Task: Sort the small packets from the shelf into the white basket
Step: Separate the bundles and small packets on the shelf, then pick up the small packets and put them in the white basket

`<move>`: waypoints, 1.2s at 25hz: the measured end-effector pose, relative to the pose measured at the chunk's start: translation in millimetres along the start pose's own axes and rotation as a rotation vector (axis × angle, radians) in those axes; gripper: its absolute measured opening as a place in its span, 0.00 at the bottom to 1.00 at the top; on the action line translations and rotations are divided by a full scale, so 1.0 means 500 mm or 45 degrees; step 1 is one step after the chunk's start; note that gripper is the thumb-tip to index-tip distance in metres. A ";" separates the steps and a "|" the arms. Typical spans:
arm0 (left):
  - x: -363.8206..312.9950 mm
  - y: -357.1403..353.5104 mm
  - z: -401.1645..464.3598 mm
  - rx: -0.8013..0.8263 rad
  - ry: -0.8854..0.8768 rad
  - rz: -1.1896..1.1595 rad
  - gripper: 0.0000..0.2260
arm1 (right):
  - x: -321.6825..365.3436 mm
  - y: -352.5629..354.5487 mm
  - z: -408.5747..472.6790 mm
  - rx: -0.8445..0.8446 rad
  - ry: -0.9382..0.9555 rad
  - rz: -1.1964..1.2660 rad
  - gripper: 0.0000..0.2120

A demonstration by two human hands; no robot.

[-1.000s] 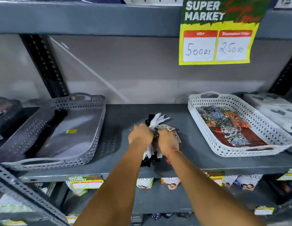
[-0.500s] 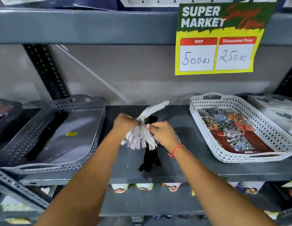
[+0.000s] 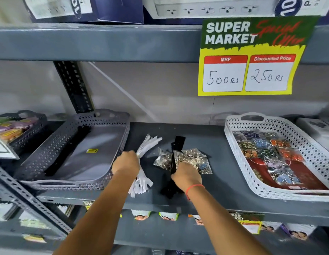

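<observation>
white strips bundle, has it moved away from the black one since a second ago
Yes. The white strips bundle, gripped in the left hand, has shifted left toward the grey basket, away from the black strips under the right hand.

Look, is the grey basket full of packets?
No, the grey basket holds no packets; they lie on the shelf and in the white basket.

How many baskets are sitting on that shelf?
3: a dark basket at the far left, a grey basket beside it, a white basket on the right. More may be hidden.
</observation>
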State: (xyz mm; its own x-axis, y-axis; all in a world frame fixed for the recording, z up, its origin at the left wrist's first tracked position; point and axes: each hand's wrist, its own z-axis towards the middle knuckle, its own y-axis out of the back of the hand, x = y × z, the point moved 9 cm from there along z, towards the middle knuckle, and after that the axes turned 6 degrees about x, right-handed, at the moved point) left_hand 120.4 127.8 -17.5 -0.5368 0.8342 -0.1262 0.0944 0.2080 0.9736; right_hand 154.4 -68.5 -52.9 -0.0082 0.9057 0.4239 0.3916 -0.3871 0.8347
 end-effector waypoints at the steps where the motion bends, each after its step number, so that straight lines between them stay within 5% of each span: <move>1: 0.004 -0.007 0.004 0.003 0.002 0.029 0.14 | -0.004 0.003 -0.005 0.016 0.003 0.075 0.11; 3: 0.010 -0.010 0.011 -0.004 0.002 0.089 0.15 | -0.003 0.019 -0.013 0.041 0.032 0.215 0.06; 8: -0.002 0.013 0.024 -0.013 -0.060 0.179 0.18 | 0.086 0.094 -0.038 -0.064 0.206 0.347 0.22; 12: -0.007 0.056 0.023 -0.032 -0.119 0.143 0.16 | 0.202 0.064 -0.046 -0.068 0.358 0.227 0.08; 18: 0.031 0.136 0.014 -0.192 -0.115 -0.073 0.12 | 0.249 -0.066 -0.012 0.088 0.351 0.108 0.15; 24: -0.102 0.019 0.017 0.195 -0.256 -0.431 0.11 | 0.063 0.118 0.073 -0.236 0.150 -0.032 0.12; 30: -0.120 -0.084 0.035 0.310 -0.035 -0.521 0.14 | -0.058 0.127 0.189 0.270 0.124 -0.433 0.30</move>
State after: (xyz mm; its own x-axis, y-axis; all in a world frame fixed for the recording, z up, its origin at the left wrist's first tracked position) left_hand 163.5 78.1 -54.2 -0.5489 0.6713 -0.4981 0.0753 0.6332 0.7703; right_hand 266.6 -102.9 -45.7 -0.2528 0.9514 0.1761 0.5323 -0.0152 0.8464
